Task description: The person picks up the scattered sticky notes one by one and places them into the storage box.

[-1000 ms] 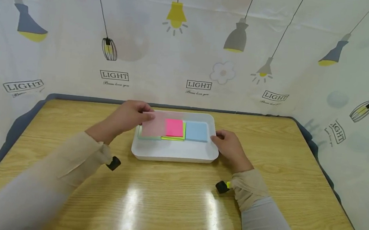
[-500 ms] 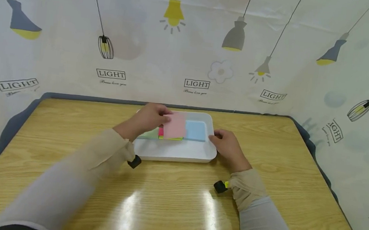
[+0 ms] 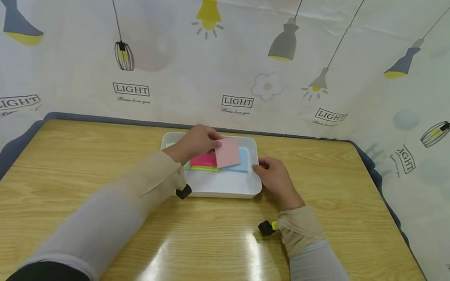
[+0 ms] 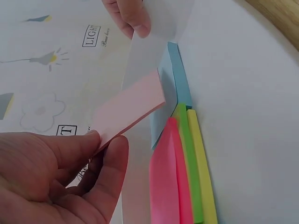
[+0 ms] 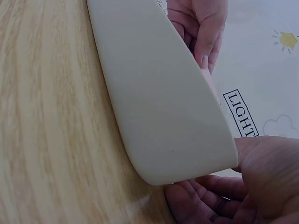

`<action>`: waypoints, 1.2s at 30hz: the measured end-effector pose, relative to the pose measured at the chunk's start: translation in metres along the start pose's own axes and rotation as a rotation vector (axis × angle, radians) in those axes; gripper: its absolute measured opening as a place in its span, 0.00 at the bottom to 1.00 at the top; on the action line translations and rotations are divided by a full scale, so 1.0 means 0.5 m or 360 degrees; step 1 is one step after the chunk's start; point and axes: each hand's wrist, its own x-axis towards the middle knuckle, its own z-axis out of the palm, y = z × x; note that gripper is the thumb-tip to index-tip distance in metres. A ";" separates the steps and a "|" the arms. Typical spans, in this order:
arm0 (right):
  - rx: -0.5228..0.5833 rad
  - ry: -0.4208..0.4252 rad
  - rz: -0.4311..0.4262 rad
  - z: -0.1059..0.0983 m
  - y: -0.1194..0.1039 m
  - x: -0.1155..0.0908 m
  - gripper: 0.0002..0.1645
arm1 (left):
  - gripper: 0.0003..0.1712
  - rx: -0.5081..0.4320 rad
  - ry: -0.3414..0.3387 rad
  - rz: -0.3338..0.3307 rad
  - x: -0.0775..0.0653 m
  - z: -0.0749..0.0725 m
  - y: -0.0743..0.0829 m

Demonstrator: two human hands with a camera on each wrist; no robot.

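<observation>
My left hand pinches a pale pink sticky note pad by one edge, between thumb and fingers. In the left wrist view the pad is tilted, its far end over the blue sticky note pad. Beside that lie a hot pink pad, a green pad and a yellow pad, stacked together in the white tray. A pale green pad at the tray's left is mostly hidden by my left hand. My right hand grips the tray's right end, thumb on the rim.
The tray stands on a wood-grain table near its back edge. Behind and around the table hangs a pale curtain printed with lamps. Both wrists carry small black devices, one being the left black device.
My left hand has carried the pale pink pad rightward, from over the pale green pad past the hot pink one to the blue one. The right hand keeps its grip on the tray.
</observation>
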 end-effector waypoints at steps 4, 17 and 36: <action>0.0001 -0.0002 -0.0010 0.001 0.000 -0.003 0.21 | 0.13 0.0025 0.0013 0.0040 0.016 0.020 -0.003; 0.0039 0.0004 0.0017 -0.003 -0.001 -0.008 0.21 | 0.13 0.0556 0.0112 0.0191 0.034 0.041 0.031; 0.0022 0.0017 -0.0036 -0.005 -0.002 -0.004 0.20 | 0.17 0.0946 0.0005 0.0215 0.057 0.046 0.047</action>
